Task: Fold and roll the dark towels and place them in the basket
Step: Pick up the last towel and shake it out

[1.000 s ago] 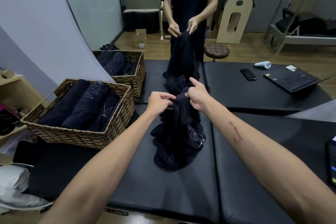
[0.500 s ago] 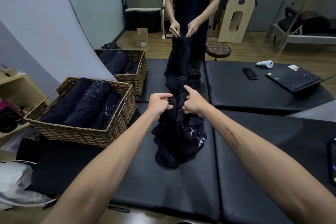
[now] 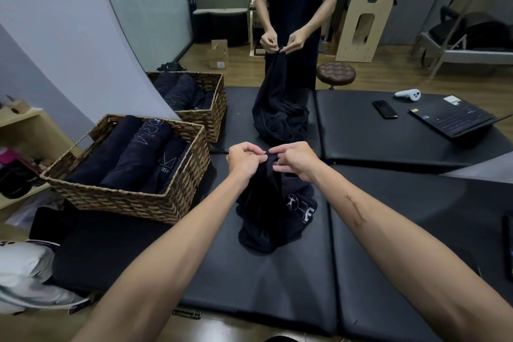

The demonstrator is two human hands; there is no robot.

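A dark towel [image 3: 273, 219] with white lettering hangs bunched from my hands, its lower end piled on the black padded table [image 3: 249, 280]. My left hand [image 3: 244, 159] and my right hand [image 3: 295, 159] both pinch its top edge, close together at centre. To the left stands a wicker basket [image 3: 133, 200] holding several rolled dark towels [image 3: 130, 158]. A second wicker basket [image 3: 211, 114] with rolled towels sits behind it.
Across the table a person [image 3: 297, 8] holds up another dark towel [image 3: 280, 111] with both hands. A phone [image 3: 384, 112], a white controller [image 3: 408, 94] and a laptop [image 3: 455, 119] lie at the far right. A brown stool [image 3: 336, 73] stands behind the table.
My hands have drawn closer together on the towel's top edge, working along it. The towel hangs a little more gathered. The other person keeps lifting their towel.
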